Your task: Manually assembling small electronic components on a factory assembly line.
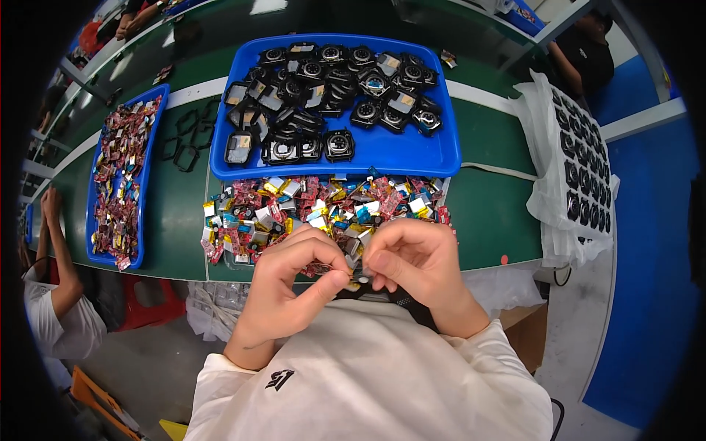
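Both hands are close together at the table's near edge, in front of my body. My left hand (pixel 290 283) is closed, thumb against fingers, on a small red circuit board (pixel 318 269). A little round silvery part (pixel 363 279) shows between the two hands; I cannot tell which of them bears it. With fingertips curled in a pinch, my right hand (pixel 419 264) is beside that part, and what it grips is hidden. Just beyond the hands spreads a heap of red circuit boards (pixel 386 198) mixed with silver, yellow and blue pieces.
Behind the heap stands a blue tray (pixel 441 158) of black watch cases (pixel 339 144). Leftward are black frames (pixel 186 156) and a narrow blue bin (pixel 94 220) of circuit boards. A white-wrapped tray (pixel 548 169) of round black parts stands right. A co-worker's arm (pixel 62 250) is at far left.
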A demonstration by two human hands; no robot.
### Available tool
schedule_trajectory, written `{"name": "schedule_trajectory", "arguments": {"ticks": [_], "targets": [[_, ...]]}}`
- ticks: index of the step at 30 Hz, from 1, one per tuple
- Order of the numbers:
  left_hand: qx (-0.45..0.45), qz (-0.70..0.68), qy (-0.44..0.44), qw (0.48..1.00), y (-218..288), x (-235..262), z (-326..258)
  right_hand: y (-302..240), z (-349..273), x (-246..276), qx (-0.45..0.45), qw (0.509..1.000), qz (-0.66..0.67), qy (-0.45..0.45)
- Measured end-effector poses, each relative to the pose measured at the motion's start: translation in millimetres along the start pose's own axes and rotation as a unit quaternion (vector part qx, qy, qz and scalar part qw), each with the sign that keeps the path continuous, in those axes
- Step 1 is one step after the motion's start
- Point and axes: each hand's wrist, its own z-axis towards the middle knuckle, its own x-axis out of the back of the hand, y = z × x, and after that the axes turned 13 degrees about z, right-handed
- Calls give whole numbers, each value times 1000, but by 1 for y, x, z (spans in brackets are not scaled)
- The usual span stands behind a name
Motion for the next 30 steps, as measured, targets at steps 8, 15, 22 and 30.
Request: {"name": "schedule_trajectory", "arguments": {"ticks": [8, 15, 22, 30], "targets": [[18, -11, 34, 999, -3, 10, -5, -51, 45, 26, 188, 799, -561, -105], [17, -28, -5, 999, 1, 11, -7, -63, 139, 82, 250, 624, -738, 53], [-8, -87, -1, 996, -2, 21, -8, -55, 117, 71, 179, 777, -603, 17], [-51, -33, 92, 994, 5, 10, 14, -44, 60, 36, 158, 928, -325, 92]]}}
